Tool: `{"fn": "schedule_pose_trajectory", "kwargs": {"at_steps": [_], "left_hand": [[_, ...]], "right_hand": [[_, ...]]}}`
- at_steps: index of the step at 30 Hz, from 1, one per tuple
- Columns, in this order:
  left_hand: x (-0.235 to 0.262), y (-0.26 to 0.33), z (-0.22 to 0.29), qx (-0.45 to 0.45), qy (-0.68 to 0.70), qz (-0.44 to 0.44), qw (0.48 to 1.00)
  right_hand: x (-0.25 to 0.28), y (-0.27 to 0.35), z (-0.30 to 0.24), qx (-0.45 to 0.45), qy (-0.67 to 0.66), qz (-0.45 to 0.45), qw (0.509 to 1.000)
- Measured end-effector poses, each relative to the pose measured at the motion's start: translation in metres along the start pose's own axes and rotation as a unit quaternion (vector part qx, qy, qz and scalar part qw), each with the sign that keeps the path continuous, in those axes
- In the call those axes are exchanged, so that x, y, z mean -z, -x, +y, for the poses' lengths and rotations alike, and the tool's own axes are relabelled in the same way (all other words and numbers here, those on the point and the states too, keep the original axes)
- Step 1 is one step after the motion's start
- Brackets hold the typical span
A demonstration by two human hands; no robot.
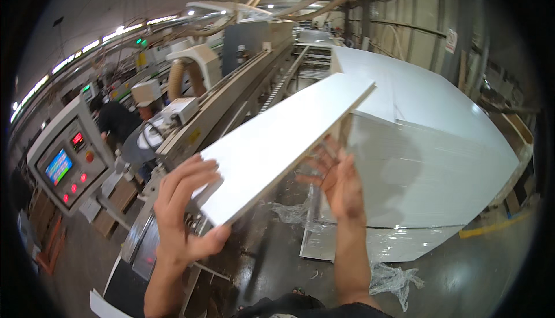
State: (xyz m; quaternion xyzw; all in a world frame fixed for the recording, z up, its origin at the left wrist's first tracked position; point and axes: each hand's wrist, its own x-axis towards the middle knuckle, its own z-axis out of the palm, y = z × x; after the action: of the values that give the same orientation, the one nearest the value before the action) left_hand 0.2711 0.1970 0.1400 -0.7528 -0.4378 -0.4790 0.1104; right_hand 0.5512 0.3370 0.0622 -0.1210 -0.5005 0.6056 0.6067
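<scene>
A long white board with a pale raw edge slants in front of me, its far end resting over the corner of a stack of white panels. My left hand grips its near end, fingers over the left side and thumb at the near corner. Beside the board's right edge, my right hand is spread, palm toward the board. Whether its fingertips touch the underside is hidden by the edge.
At left stands a control panel with a lit screen and red buttons. A long machine with a roller track runs away from me. Two people are beyond the panel. Clear plastic film lies on the floor by the stack.
</scene>
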Motion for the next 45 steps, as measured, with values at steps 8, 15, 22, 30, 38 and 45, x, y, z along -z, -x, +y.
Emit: {"fn": "schedule_pose_trajectory", "kwargs": {"at_steps": [8, 15, 22, 30, 38, 45], "left_hand": [[0.118, 0.238, -0.037, 0.068, -0.102, -0.05, 0.991], [0.177, 0.45, -0.033, 0.273, -0.16, -0.115, 0.942], [0.228, 0.559, -0.034, 0.351, -0.194, -0.119, 0.908], [0.24, 0.601, -0.114, 0.334, -0.215, -0.111, 0.911], [0.231, 0.594, -0.158, 0.44, -0.277, -0.023, 0.854], [0.189, 0.591, -0.16, 0.568, -0.303, -0.005, 0.765]], "right_hand": [[-0.114, 0.029, 0.098, -0.175, 0.006, 0.048, 0.983], [-0.179, 0.139, 0.327, -0.417, -0.024, 0.018, 0.908], [-0.251, 0.209, 0.446, -0.559, -0.02, -0.048, 0.827], [-0.303, 0.19, 0.505, -0.534, 0.069, -0.062, 0.841], [-0.291, 0.163, 0.582, -0.354, 0.455, -0.236, 0.782], [-0.289, 0.153, 0.585, -0.165, 0.55, -0.312, 0.757]]}}
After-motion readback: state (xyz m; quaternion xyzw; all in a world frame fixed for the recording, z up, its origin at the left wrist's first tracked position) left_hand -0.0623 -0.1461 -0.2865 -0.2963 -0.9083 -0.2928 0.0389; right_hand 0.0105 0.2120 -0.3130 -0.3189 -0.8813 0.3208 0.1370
